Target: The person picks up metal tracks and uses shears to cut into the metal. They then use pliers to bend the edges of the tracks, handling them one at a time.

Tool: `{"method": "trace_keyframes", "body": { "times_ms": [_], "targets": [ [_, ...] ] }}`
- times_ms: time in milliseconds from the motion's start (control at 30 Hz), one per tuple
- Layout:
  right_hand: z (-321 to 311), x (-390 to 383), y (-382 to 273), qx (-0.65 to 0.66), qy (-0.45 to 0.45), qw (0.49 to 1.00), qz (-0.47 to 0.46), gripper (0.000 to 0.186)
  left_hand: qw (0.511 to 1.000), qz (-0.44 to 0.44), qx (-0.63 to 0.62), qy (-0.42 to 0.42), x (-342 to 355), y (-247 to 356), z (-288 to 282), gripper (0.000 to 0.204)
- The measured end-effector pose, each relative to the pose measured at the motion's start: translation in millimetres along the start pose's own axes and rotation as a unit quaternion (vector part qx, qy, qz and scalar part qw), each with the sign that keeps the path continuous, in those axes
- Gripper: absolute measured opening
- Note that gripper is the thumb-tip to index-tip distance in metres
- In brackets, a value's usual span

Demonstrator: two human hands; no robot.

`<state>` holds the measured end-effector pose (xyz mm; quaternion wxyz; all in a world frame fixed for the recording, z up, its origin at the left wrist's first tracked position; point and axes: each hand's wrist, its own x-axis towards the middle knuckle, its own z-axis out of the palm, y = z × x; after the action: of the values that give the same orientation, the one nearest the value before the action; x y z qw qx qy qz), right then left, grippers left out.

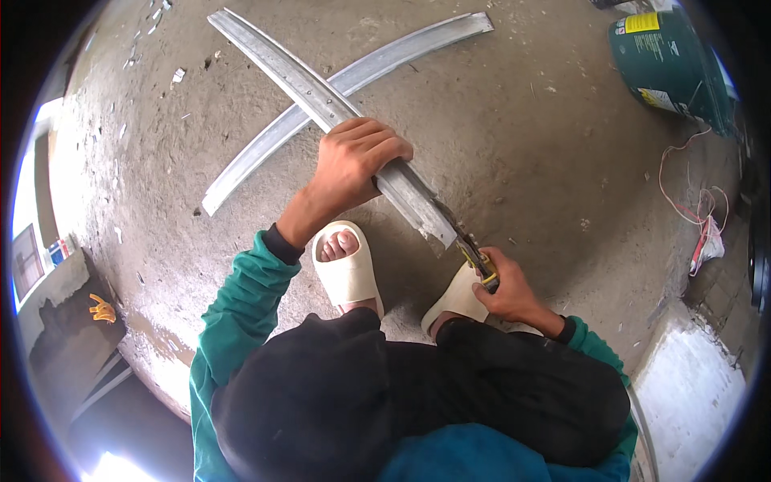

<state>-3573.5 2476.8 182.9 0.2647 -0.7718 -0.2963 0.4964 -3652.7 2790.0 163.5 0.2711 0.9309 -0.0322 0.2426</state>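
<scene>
My left hand (357,161) is closed around a long grey metal channel (269,60), which slants from the far left down toward my right foot. Its near end is ragged and bent along the edge. In my right hand (512,291) is a pair of tin snips (484,269) with black and yellow handles. The dark jaws of the snips meet the near end of the channel; whether they are closed on the metal I cannot tell. Beneath the held channel, a second metal channel (418,46) lies crosswise on the floor.
My feet, in cream slippers (347,269), stand under the channel's near end. A dark green bucket (671,64) lies at the far right, with a thin reddish wire (673,205) nearby. A whitish block (692,394) stands at the near right. Small scraps (178,75) litter the concrete floor.
</scene>
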Motion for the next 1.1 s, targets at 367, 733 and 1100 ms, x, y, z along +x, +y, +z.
{"method": "trace_keyframes", "body": {
  "times_ms": [367, 733, 1100],
  "targets": [
    [-11, 6, -7, 0.016, 0.026, 0.998, -0.059, 0.048, 0.999, -0.008, 0.019, 0.025, 0, 2, -2, 0.038],
    [-8, 16, 24, -0.069, 0.113, 0.981, -0.143, 0.04, 0.999, -0.004, 0.02, 0.029, -16, 0, 12, 0.047],
    [-33, 19, 11, -0.124, 0.01, 0.992, -0.025, 0.047, 1.0, -0.002, 0.026, 0.01, -12, -2, 11, 0.049]
  ]
}}
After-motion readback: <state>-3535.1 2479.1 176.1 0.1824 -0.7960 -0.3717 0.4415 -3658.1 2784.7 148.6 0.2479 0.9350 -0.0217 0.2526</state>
